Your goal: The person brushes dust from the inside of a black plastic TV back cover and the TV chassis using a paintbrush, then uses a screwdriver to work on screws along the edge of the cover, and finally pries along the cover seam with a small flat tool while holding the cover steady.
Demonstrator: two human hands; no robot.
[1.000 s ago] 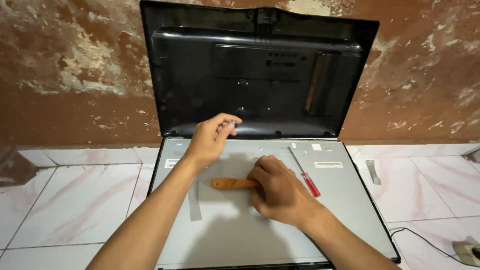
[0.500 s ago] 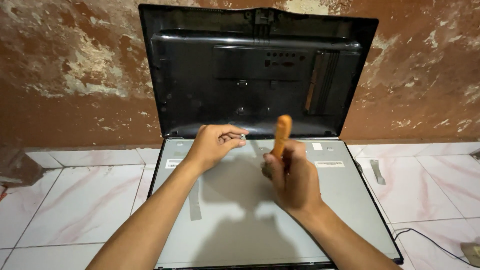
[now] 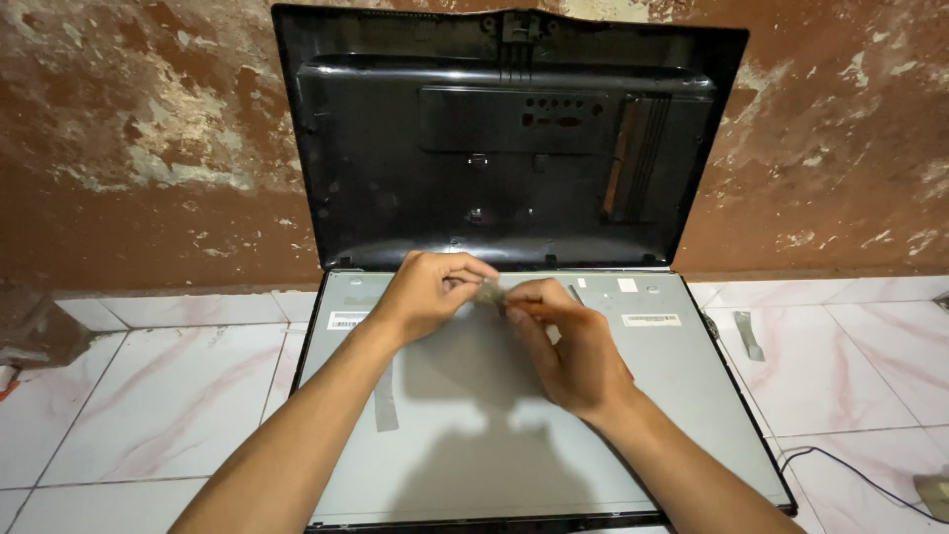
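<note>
The head view looks down on 2 bare forearms reaching over a flat grey metal panel [image 3: 652, 396], the back of a display lying face down on a pale marbled tile floor [image 3: 148, 396]. The left hand [image 3: 427, 293] sits near the panel's far edge with its fingers curled in, thumb and fingertips pinched on a small greyish bit [image 3: 488, 293] that is too blurred to identify. The right hand [image 3: 571, 346] is closed around the orange handle of a screwdriver [image 3: 529, 309]; only a sliver of that handle shows between the fingers, and the tool's tip points toward the small bit, where the 2 hands meet. Whether the tip actually touches the bit cannot be told.

Behind the hands, a black plastic back cover [image 3: 509, 138] stands tilted up against a worn reddish-brown wall [image 3: 138, 129], its lower edge resting along the far edge of the panel. 2 white labels [image 3: 348, 320] lie on the panel, 1 near the left corner and 1 toward the right. A strip of grey tape [image 3: 384, 400] lies on the panel just beside the left forearm. Another grey strip [image 3: 748, 334] lies on the floor, right of the panel. A thin dark cable [image 3: 860, 475] curves across the tiles at the lower right.
</note>
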